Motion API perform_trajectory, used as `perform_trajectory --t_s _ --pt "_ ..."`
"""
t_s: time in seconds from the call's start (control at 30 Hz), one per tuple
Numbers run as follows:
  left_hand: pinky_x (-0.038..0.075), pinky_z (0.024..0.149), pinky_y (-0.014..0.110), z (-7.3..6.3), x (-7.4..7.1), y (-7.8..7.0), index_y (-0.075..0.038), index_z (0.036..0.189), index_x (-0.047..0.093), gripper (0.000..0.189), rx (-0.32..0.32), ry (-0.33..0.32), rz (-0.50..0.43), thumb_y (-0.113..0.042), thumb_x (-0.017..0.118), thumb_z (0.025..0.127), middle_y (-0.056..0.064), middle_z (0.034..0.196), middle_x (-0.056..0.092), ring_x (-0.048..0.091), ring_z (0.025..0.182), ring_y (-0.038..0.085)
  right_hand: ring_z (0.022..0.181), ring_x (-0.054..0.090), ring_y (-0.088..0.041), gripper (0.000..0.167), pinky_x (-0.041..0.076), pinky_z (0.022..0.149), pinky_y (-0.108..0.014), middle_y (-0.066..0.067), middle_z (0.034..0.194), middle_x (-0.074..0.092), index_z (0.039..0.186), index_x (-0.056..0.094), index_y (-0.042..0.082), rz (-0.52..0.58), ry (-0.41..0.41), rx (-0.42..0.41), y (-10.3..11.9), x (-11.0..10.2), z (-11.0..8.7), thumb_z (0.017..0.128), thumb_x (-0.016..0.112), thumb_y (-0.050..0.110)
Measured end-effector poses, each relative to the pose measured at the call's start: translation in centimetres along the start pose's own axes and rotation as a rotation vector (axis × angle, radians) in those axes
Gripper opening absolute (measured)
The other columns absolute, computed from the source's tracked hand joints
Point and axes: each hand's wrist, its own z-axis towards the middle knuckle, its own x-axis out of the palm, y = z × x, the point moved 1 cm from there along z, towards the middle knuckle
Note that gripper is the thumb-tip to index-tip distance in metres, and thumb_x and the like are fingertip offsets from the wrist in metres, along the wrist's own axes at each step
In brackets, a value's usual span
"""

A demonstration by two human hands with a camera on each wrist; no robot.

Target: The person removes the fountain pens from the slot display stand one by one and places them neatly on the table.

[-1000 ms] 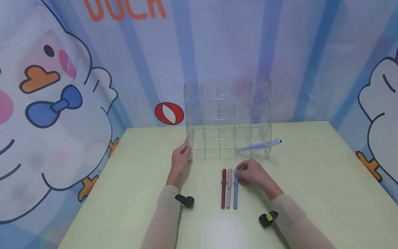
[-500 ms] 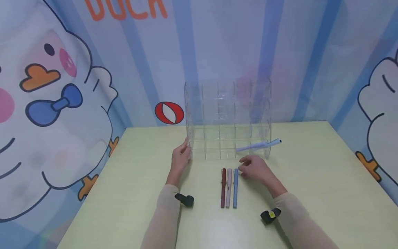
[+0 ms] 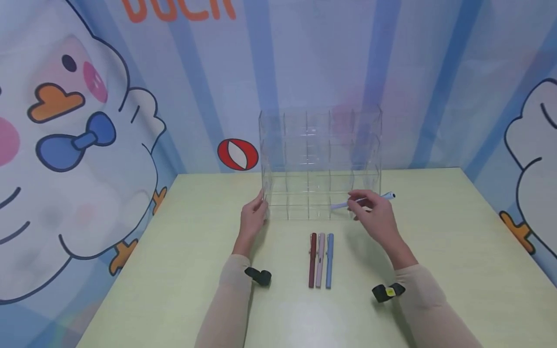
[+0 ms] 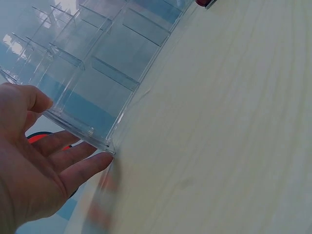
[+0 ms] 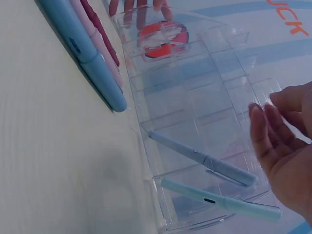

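Note:
A clear acrylic rack with several compartments (image 3: 319, 173) stands at the back of the table. My left hand (image 3: 252, 220) grips its left side panel, thumb on one side and fingers on the other (image 4: 44, 161). My right hand (image 3: 376, 222) is raised before the rack's lower right, fingers loosely bent and holding nothing. In the right wrist view, a grey-lavender pen (image 5: 195, 155) and a mint pen (image 5: 214, 199) lie in lower compartments, apart from the fingertips. In front of the rack, a dark red pen (image 3: 312, 261), a pale pink pen (image 3: 320, 261) and a blue pen (image 3: 329, 261) lie side by side.
The pale wooden table (image 3: 174, 290) meets a printed cloth backdrop (image 3: 196, 87) behind the rack and at both sides. A small black camera is strapped to each wrist, the left camera (image 3: 258, 277) and the right camera (image 3: 388, 292).
My right hand has moved from beside the blue pen up and away to the rack's lower right. The left hand stays on the side panel. The three table pens lie as before.

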Motion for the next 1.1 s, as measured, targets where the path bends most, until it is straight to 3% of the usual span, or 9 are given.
perform_trajectory --t_s 0.17,0.3,0.4,0.6,0.83,0.97,1.1 --pt "0.053 0.064 0.031 -0.1 0.1 0.0 -0.027 0.145 0.052 0.044 -0.005 -0.007 0.010 -0.025 0.054 0.101 0.009 0.144 0.055 0.058 0.091 0.026 0.086 0.064 -0.007 0.017 0.055 0.064 -0.020 -0.018 0.104 0.067 0.110 0.069 -0.005 0.072 -0.174 -0.134 0.2 -0.7 0.2 0.093 0.066 -0.002" --pt "0.053 0.065 0.032 -0.1 0.0 -0.1 -0.027 0.145 0.052 0.044 -0.011 -0.010 0.016 -0.025 0.054 0.101 0.008 0.145 0.054 0.059 0.094 0.027 0.089 0.061 -0.005 0.017 0.053 0.064 -0.016 -0.025 0.103 0.063 0.106 0.066 -0.015 0.084 -0.258 -0.198 2.0 -1.3 0.0 0.089 0.064 -0.014" --pt "0.053 0.065 0.032 -0.1 0.0 -0.1 -0.027 0.145 0.052 0.044 -0.014 -0.008 0.015 -0.026 0.054 0.101 0.008 0.145 0.053 0.058 0.095 0.026 0.088 0.061 -0.004 0.017 0.052 0.064 -0.014 -0.028 0.101 0.062 0.104 0.065 -0.017 0.054 -0.296 -0.215 3.2 -2.0 -0.2 0.088 0.064 -0.015" --pt "0.052 0.065 0.031 0.0 0.1 -0.1 -0.027 0.145 0.052 0.045 -0.017 -0.005 0.014 -0.025 0.054 0.101 0.008 0.146 0.053 0.058 0.094 0.026 0.091 0.061 -0.004 0.017 0.049 0.069 -0.011 -0.025 0.102 0.063 0.104 0.067 -0.015 -0.001 -0.405 -0.187 3.0 -3.0 -0.1 0.088 0.065 -0.011" --pt "0.056 0.070 0.035 0.1 0.1 0.0 -0.028 0.145 0.052 0.045 -0.024 -0.008 0.014 -0.023 0.053 0.101 0.007 0.148 0.051 0.058 0.102 0.026 0.101 0.056 -0.009 0.020 0.046 0.084 -0.019 -0.023 0.105 0.064 0.105 0.066 -0.016 -0.007 -0.555 -0.236 0.7 -3.6 0.5 0.086 0.065 -0.014" --pt "0.055 0.069 0.035 0.1 0.0 0.0 -0.028 0.145 0.052 0.044 -0.022 -0.010 0.015 -0.023 0.054 0.101 0.006 0.148 0.051 0.058 0.105 0.027 0.106 0.053 -0.006 0.024 0.040 0.088 -0.022 -0.021 0.112 0.064 0.110 0.069 -0.008 -0.056 -0.581 -0.189 -1.5 -3.9 0.9 0.085 0.070 -0.008" --pt "0.053 0.065 0.031 0.1 0.1 0.2 -0.028 0.144 0.053 0.044 -0.018 -0.011 0.014 -0.025 0.054 0.100 0.007 0.146 0.052 0.059 0.102 0.026 0.112 0.055 -0.017 0.036 0.043 0.090 -0.027 -0.016 0.120 0.059 0.122 0.065 -0.004 -0.090 -0.536 -0.038 -2.6 -4.0 0.7 0.087 0.072 0.002"
